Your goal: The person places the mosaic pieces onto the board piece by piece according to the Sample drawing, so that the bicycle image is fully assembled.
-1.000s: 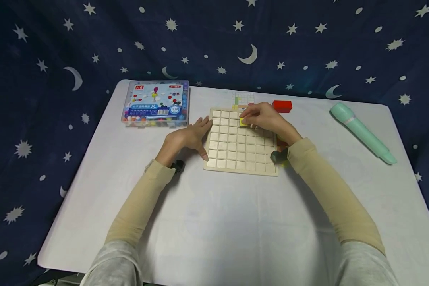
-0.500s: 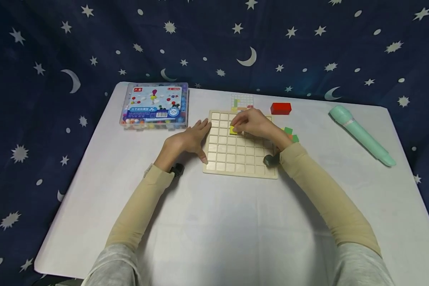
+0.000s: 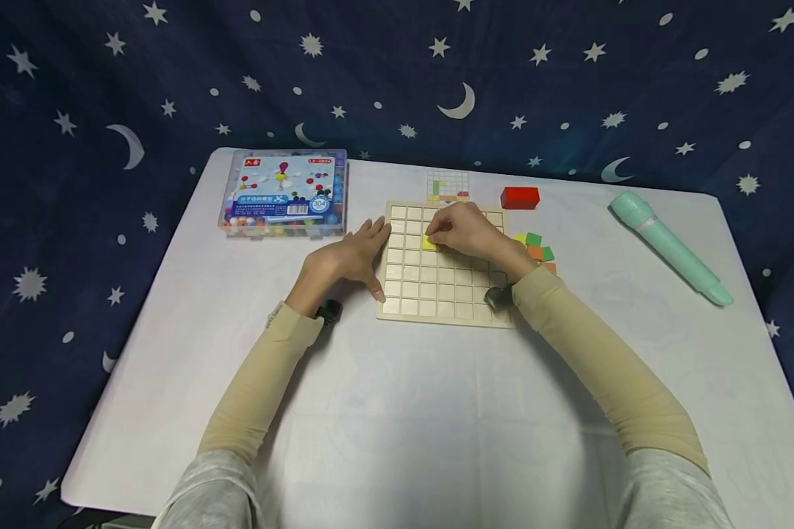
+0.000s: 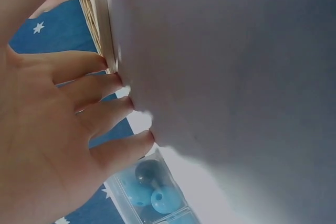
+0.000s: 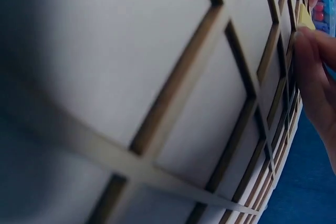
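Observation:
A wooden grid board point(image 3: 426, 294) with square recesses lies on the white table. My right hand point(image 3: 466, 231) pinches a yellow square tile point(image 3: 428, 242) over the board's upper left part. That tile point(image 5: 305, 18) shows between fingertips and thumb at the right edge of the right wrist view; whether it sits in a recess I cannot tell. My left hand point(image 3: 351, 258) rests with spread fingers against the board's left edge. In the left wrist view, straight fingers point(image 4: 113, 114) touch the edge and the tabletop.
Several loose green, orange and yellow tiles point(image 3: 534, 253) lie right of the board, partly behind my right wrist. Behind the board is a printed grid card point(image 3: 447, 184). A red block point(image 3: 520, 198), a mint-green microphone-shaped object point(image 3: 671, 246) and a clear box of coloured balls point(image 3: 284, 192) surround it.
My right hand has moved left and slightly nearer with the yellow tile, then almost stopped. More loose tiles show beside the board. My left hand stays at the board's edge.

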Action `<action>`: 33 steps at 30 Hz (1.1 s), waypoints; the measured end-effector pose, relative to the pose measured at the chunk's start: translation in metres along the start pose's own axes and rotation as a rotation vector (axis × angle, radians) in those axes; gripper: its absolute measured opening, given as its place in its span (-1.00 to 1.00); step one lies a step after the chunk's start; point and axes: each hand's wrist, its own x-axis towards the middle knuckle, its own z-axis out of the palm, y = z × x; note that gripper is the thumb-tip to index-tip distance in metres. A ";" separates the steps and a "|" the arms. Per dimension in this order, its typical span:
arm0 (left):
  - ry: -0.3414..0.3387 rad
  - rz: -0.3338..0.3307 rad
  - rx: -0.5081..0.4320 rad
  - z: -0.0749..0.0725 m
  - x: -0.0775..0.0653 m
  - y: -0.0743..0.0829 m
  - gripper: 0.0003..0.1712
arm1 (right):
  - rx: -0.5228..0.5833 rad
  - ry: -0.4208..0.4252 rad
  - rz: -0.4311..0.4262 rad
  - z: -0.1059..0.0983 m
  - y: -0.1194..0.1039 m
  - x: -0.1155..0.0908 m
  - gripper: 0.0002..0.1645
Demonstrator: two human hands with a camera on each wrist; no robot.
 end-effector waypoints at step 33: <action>0.014 0.029 -0.030 -0.001 -0.003 -0.002 0.56 | 0.029 0.084 0.212 -0.039 0.043 -0.058 -0.68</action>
